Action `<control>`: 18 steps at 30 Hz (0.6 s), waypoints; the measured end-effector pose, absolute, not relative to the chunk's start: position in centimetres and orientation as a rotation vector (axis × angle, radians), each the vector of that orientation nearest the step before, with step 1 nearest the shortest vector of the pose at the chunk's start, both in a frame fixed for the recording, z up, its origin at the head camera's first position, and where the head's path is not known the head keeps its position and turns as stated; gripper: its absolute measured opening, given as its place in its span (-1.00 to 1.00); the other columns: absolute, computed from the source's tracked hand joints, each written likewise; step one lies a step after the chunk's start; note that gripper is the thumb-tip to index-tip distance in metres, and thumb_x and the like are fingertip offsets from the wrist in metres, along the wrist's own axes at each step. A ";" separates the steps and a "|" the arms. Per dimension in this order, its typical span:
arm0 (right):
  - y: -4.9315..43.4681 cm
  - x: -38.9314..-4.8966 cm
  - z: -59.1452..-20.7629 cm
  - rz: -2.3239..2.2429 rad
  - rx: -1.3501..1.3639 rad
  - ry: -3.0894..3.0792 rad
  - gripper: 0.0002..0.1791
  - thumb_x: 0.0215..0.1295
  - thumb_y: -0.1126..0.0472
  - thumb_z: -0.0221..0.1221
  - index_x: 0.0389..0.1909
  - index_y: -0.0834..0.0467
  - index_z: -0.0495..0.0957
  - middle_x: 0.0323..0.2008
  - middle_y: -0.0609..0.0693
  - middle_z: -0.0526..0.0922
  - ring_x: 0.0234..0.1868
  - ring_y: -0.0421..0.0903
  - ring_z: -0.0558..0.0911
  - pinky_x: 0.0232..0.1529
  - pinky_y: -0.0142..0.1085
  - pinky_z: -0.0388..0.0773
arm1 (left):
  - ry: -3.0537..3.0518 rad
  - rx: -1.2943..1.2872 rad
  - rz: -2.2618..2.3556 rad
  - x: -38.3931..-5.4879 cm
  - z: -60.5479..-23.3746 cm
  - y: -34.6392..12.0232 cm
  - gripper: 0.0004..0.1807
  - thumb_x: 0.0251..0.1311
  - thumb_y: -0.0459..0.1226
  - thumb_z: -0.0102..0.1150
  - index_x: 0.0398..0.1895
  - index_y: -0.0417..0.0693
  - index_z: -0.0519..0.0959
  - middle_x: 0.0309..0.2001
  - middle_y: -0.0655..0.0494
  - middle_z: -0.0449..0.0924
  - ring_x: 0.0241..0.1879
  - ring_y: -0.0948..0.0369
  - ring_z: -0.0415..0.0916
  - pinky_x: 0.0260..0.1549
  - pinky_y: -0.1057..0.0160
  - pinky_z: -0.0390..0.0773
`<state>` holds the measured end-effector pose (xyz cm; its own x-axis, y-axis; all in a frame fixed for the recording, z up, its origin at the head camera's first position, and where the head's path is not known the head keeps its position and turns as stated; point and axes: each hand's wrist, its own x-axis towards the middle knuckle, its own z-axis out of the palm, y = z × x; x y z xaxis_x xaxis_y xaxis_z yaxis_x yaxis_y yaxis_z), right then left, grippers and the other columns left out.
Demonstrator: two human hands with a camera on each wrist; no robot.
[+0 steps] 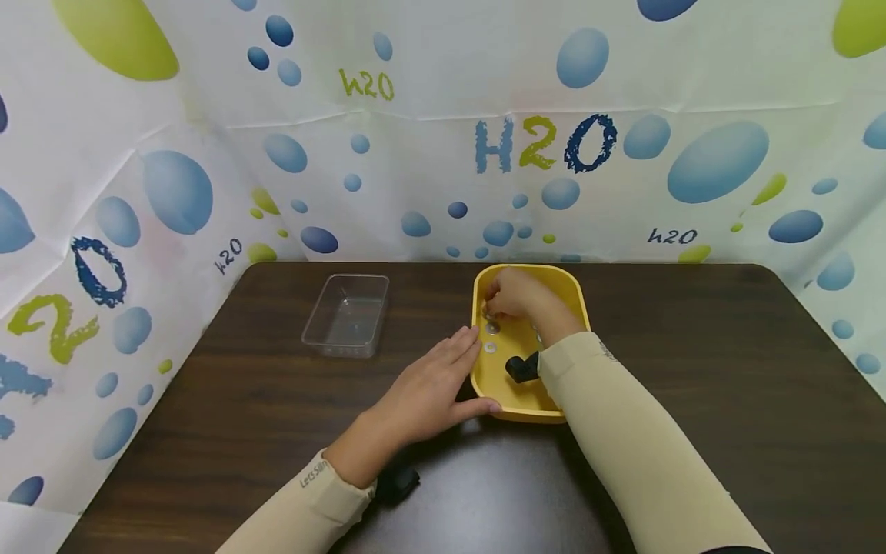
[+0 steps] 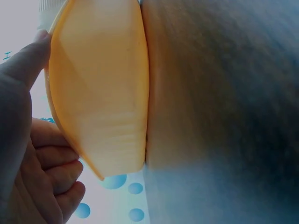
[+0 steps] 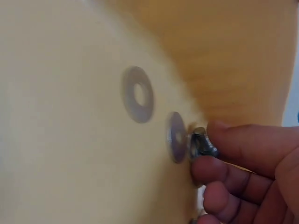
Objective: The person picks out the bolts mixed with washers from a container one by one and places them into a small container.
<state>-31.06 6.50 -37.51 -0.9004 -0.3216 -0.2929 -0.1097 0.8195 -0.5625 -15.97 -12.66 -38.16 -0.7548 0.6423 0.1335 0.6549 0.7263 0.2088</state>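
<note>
My right hand (image 1: pixel 521 296) reaches into the far end of a yellow tray (image 1: pixel 517 394). Between thumb and forefinger it pinches a small metal nut (image 3: pixel 203 143), seen close up in the right wrist view. Right beside the nut lies a flat washer (image 3: pixel 176 137), with another washer (image 3: pixel 138 94) a little farther off on the tray floor. My left hand (image 1: pixel 431 383) rests at the tray's near left corner, fingers stretched along the left rim and thumb (image 2: pixel 39 44) against the near rim. Other small metal pieces are partly hidden by the right hand and wrist.
A clear plastic box (image 1: pixel 349 315) stands to the left of the tray on the dark wooden table (image 1: pixel 692 346). Behind the table hangs a white curtain (image 1: pixel 443 92) printed with blue and green drops. Black devices are strapped beneath both wrists.
</note>
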 end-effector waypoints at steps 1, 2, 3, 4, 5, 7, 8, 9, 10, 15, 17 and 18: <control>6.4 -31.1 -37.6 -0.751 -0.343 2.638 -0.74 0.23 0.19 0.31 -0.09 0.20 0.69 -0.34 0.06 0.71 -0.36 -0.06 0.62 -0.30 -0.36 0.60 | -2.862 -1.086 -0.377 -16.0 -38.2 -12.7 0.02 0.22 0.33 0.04 0.51 -0.21 0.14 0.54 -0.09 0.06 0.54 0.11 -0.03 0.47 0.13 0.09; 6.3 -31.0 -37.7 -0.735 -0.351 2.646 -0.74 0.24 0.20 0.31 -0.08 0.20 0.69 -0.32 0.06 0.71 -0.35 -0.05 0.63 -0.28 -0.35 0.61 | -2.857 -1.091 -0.377 -16.0 -38.3 -12.7 0.02 0.22 0.33 0.04 0.51 -0.21 0.13 0.54 -0.09 0.06 0.54 0.11 -0.03 0.47 0.13 0.09; 6.3 -31.0 -37.8 -0.717 -0.363 2.654 -0.73 0.24 0.20 0.30 -0.07 0.21 0.69 -0.30 0.06 0.71 -0.33 -0.05 0.64 -0.25 -0.35 0.62 | -2.853 -1.095 -0.376 -16.0 -38.4 -12.8 0.02 0.22 0.32 0.04 0.51 -0.21 0.14 0.54 -0.09 0.06 0.54 0.11 -0.02 0.47 0.13 0.10; 6.3 -31.0 -37.7 -0.701 -0.371 2.664 -0.73 0.25 0.20 0.30 -0.07 0.21 0.69 -0.29 0.06 0.71 -0.32 -0.05 0.64 -0.25 -0.34 0.62 | -2.852 -1.097 -0.375 -16.0 -38.3 -12.8 0.02 0.22 0.32 0.04 0.51 -0.21 0.14 0.54 -0.10 0.06 0.54 0.10 -0.02 0.46 0.13 0.10; 6.3 -31.0 -37.7 -0.689 -0.374 2.671 -0.74 0.25 0.19 0.30 -0.08 0.21 0.69 -0.28 0.06 0.71 -0.32 -0.05 0.64 -0.25 -0.34 0.62 | -2.853 -1.097 -0.368 -16.0 -38.3 -12.7 0.02 0.22 0.33 0.03 0.51 -0.20 0.14 0.54 -0.09 0.06 0.54 0.11 -0.03 0.47 0.13 0.09; 6.3 -31.0 -37.7 -0.677 -0.371 2.680 -0.75 0.25 0.19 0.31 -0.09 0.20 0.69 -0.26 0.06 0.71 -0.32 -0.06 0.64 -0.24 -0.35 0.61 | -2.862 -1.097 -0.362 -16.0 -38.2 -12.7 0.02 0.22 0.33 0.03 0.52 -0.19 0.13 0.54 -0.08 0.05 0.54 0.11 -0.03 0.47 0.13 0.09; 6.3 -31.0 -37.7 -0.668 -0.370 2.684 -0.77 0.25 0.18 0.31 -0.12 0.20 0.70 -0.27 0.05 0.71 -0.32 -0.06 0.63 -0.24 -0.35 0.60 | -2.867 -1.098 -0.359 -16.0 -38.2 -12.7 0.02 0.22 0.33 0.03 0.52 -0.19 0.13 0.54 -0.08 0.05 0.54 0.11 -0.03 0.47 0.13 0.09; 6.4 -31.0 -37.7 -0.657 -0.374 2.690 -0.78 0.25 0.18 0.31 -0.14 0.19 0.70 -0.27 0.05 0.70 -0.32 -0.06 0.63 -0.24 -0.36 0.60 | -2.872 -1.097 -0.357 -16.0 -38.2 -12.6 0.02 0.22 0.33 0.02 0.52 -0.19 0.12 0.54 -0.08 0.05 0.54 0.11 -0.03 0.47 0.13 0.09; 6.4 -31.0 -37.7 -0.652 -0.374 2.692 -0.80 0.25 0.18 0.31 -0.16 0.19 0.70 -0.29 0.04 0.70 -0.33 -0.06 0.62 -0.25 -0.36 0.59 | -2.878 -1.097 -0.355 -16.0 -38.1 -12.6 0.02 0.22 0.33 0.02 0.52 -0.18 0.12 0.54 -0.08 0.05 0.54 0.11 -0.03 0.47 0.13 0.09; 6.4 -31.0 -37.8 -0.645 -0.394 2.705 -0.88 0.22 0.18 0.33 -0.34 0.17 0.67 -0.43 0.00 0.63 -0.41 -0.08 0.58 -0.36 -0.38 0.52 | -2.882 -1.099 -0.354 -16.0 -38.2 -12.6 0.02 0.22 0.33 0.02 0.52 -0.19 0.13 0.54 -0.09 0.06 0.54 0.11 -0.03 0.47 0.12 0.10; 6.3 -31.0 -37.9 -0.658 -0.396 2.703 -0.88 0.22 0.19 0.33 -0.42 0.15 0.65 -0.51 -0.02 0.59 -0.47 -0.10 0.55 -0.43 -0.39 0.48 | -2.876 -1.099 -0.354 -16.0 -38.2 -12.6 0.01 0.22 0.33 0.03 0.51 -0.20 0.14 0.54 -0.10 0.06 0.54 0.10 -0.02 0.47 0.12 0.10; 6.2 -31.0 -37.9 -0.675 -0.394 2.695 -0.87 0.22 0.19 0.33 -0.46 0.15 0.64 -0.55 -0.03 0.57 -0.50 -0.11 0.53 -0.46 -0.39 0.46 | -2.873 -1.098 -0.354 -16.0 -38.2 -12.7 0.01 0.22 0.33 0.03 0.51 -0.21 0.15 0.53 -0.10 0.07 0.54 0.10 -0.02 0.47 0.12 0.10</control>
